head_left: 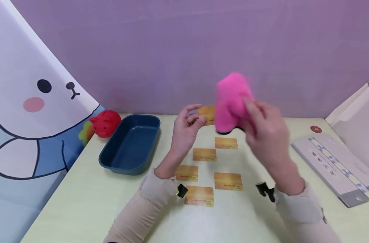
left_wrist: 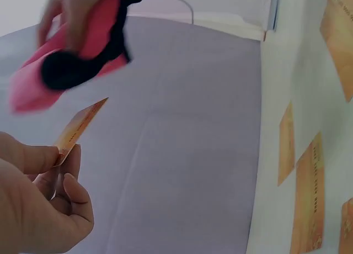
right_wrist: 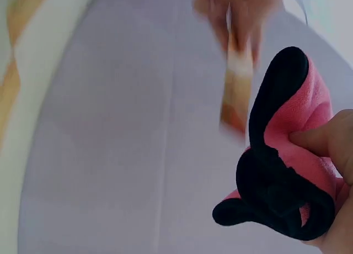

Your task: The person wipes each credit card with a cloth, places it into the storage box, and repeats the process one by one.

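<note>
A gold card is pinched between the thumb and fingers of my left hand, raised above the table. My right hand grips a bunched pink cloth with a black edge. In the head view the cloth overlaps the card's right part; in the left wrist view it shows above the card, with a gap between. Several more gold cards lie flat below the hands, among them a front card, a right card and a far card.
A dark blue tray stands to the left, with a red piggy bank beside it. On the right lie a grey-white flat box or folder and a small red chip. A purple backdrop rises behind the table.
</note>
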{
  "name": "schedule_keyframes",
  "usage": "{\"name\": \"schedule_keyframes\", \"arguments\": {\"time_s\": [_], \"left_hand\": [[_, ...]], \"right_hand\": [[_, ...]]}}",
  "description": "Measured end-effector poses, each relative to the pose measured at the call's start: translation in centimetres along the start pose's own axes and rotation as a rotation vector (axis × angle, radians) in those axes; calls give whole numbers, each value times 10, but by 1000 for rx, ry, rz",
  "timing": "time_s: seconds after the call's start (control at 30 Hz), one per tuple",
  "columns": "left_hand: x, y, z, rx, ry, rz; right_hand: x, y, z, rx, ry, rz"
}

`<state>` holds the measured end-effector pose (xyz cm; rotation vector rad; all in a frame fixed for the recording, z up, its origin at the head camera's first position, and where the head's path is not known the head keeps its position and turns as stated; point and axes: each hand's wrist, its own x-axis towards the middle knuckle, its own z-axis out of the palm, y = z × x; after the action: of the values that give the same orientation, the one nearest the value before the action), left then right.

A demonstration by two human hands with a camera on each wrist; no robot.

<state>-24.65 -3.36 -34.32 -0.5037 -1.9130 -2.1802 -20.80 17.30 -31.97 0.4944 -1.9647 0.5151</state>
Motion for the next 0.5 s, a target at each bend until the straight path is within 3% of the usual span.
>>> {"name": "schedule_keyframes", "arguments": {"time_s": [0.1, 0.2, 0.5], "left_hand": [[-3, 0, 3, 39, -2, -6], [-5, 0, 5, 75, 7, -22], [-7, 5, 7, 62, -14, -59]], "right_hand": [[-6, -18, 16, 12, -37, -143], [-12, -26, 26, -2, -99, -207], [-16, -22, 25, 28, -117, -134]]}}
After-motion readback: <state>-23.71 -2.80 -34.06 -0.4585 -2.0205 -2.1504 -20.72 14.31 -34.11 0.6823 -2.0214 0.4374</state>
